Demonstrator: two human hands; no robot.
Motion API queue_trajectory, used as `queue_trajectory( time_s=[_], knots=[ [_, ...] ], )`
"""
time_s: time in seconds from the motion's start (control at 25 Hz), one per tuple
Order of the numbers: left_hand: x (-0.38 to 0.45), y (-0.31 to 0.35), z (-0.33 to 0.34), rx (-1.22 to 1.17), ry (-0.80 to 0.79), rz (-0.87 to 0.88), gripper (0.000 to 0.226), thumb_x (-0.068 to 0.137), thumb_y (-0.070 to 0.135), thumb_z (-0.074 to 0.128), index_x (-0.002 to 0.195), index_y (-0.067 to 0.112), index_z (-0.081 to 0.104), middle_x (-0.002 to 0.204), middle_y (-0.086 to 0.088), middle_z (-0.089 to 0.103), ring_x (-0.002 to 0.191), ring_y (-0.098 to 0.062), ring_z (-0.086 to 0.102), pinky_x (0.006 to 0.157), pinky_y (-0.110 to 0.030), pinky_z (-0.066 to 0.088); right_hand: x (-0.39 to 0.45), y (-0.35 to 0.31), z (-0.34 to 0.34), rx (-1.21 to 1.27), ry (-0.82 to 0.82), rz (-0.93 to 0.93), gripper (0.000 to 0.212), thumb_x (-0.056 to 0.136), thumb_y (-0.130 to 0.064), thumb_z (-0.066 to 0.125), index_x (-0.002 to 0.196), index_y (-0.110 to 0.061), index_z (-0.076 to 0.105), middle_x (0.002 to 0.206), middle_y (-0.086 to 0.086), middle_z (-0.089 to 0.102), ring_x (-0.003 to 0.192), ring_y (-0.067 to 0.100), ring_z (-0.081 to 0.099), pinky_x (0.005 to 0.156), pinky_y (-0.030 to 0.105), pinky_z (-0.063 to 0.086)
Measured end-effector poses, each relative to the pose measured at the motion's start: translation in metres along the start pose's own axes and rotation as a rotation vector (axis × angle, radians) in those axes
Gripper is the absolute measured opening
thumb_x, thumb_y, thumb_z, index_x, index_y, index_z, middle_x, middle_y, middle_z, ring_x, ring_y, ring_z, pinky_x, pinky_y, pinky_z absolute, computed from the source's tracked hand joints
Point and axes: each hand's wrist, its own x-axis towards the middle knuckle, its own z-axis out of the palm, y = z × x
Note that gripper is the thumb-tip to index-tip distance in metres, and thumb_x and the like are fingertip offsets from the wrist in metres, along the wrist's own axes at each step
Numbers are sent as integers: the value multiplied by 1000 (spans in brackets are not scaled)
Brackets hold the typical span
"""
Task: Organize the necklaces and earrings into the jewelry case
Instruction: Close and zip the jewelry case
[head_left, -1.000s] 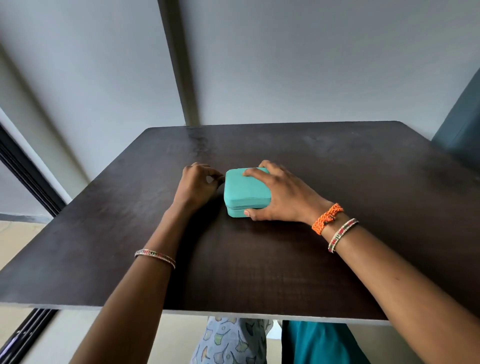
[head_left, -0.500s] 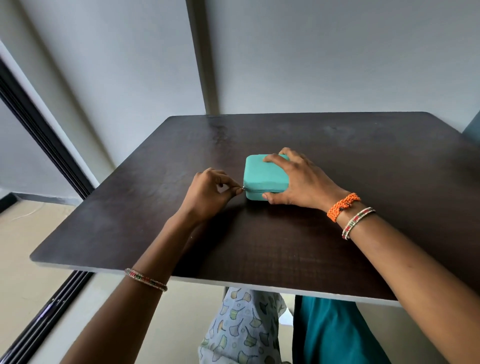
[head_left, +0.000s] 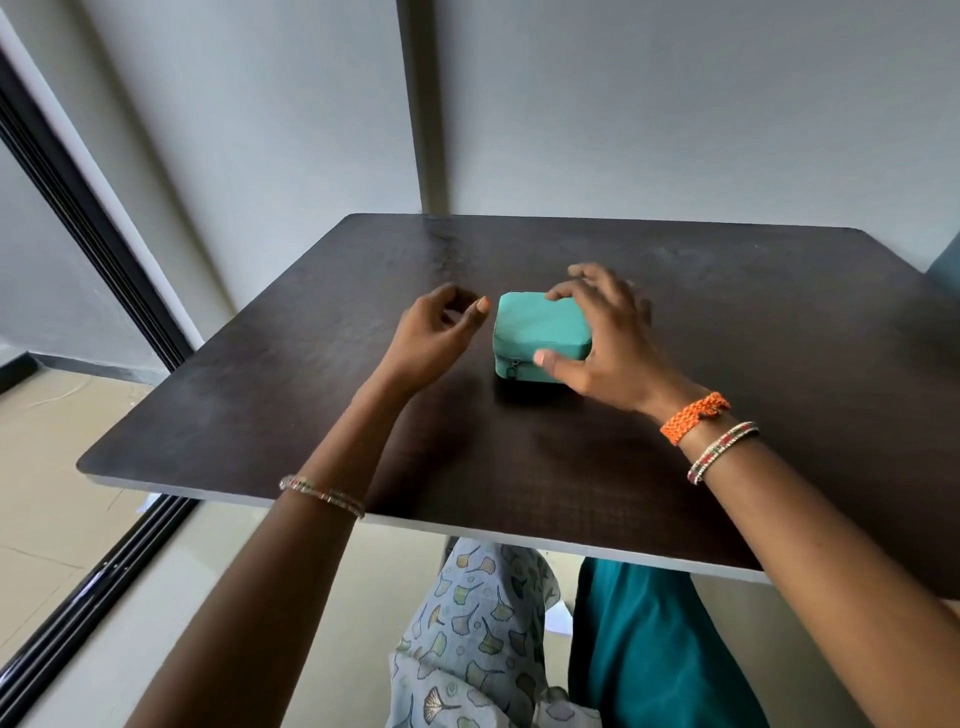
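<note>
Dark table (head_left: 727, 322); right hand (head_left: 608, 343) arched over teal case (head_left: 535, 325).

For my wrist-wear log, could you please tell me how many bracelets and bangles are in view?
3: an orange braided bracelet on the right wrist, a beaded bangle just behind it up that forearm, and a thin bangle on the left forearm. Others may be hidden inside the closed teal jewelry case.

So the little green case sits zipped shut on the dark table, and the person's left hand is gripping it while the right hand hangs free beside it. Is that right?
Not quite: the hands are swapped. In the head view the right hand grips the case, thumb on its front and fingers over its top, while the left hand hangs free beside it. The case does sit zipped shut on the dark table.
</note>
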Motion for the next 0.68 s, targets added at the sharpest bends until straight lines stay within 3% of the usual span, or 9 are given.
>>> queue_trajectory(
  time_s=[0.08,0.12,0.2,0.32,0.4,0.48,0.68],
  knots=[
    [7,1,8,-217,-195,-119,46,87,42,59,125,17,52,120,-2,60,106,-7,57,88,-19,45,-1,-19,-2,-58,310,-146,18,69,-28,58,81,-14,60,92,4,58,86,25,55,83,38,35],
    [10,0,11,-301,-269,-178,49,90,37,58,133,16,47,130,-4,56,114,-9,54,94,-21,45,-1,-28,0,-110,351,-181,10,70,-25,57,72,-15,57,79,3,58,74,25,56,77,37,35],
    [11,3,16,-383,-297,-204,44,95,25,54,136,13,44,132,-6,55,114,-10,55,93,-17,48,-7,-40,6,-245,283,-140,17,74,-31,60,64,-17,58,63,3,61,61,27,59,67,33,40],
    [7,3,19,-427,-232,-206,39,93,21,57,131,12,50,127,-5,60,106,-7,59,89,-13,49,-20,-49,15,-355,28,129,49,85,-55,52,71,-12,68,72,13,69,69,33,66,58,30,40],
    [7,4,20,-433,-254,-231,40,92,22,59,129,12,51,122,-1,61,99,-3,60,84,-10,50,-21,-54,17,-386,-17,218,58,85,-64,48,84,-9,68,88,15,70,83,35,66,62,31,36],
    [9,7,17,-409,-311,-262,44,92,25,59,132,12,48,120,1,60,96,-2,60,79,-9,50,-16,-58,19,-393,-43,238,60,84,-65,48,92,-9,67,96,15,69,90,35,65,64,32,33],
    [12,8,15,-324,-392,-314,47,92,36,55,134,16,45,118,3,61,101,-6,60,88,-21,49,-17,-65,26,-351,-7,208,42,92,-45,47,93,-8,66,93,13,69,88,34,66,63,32,39]
  ],
)
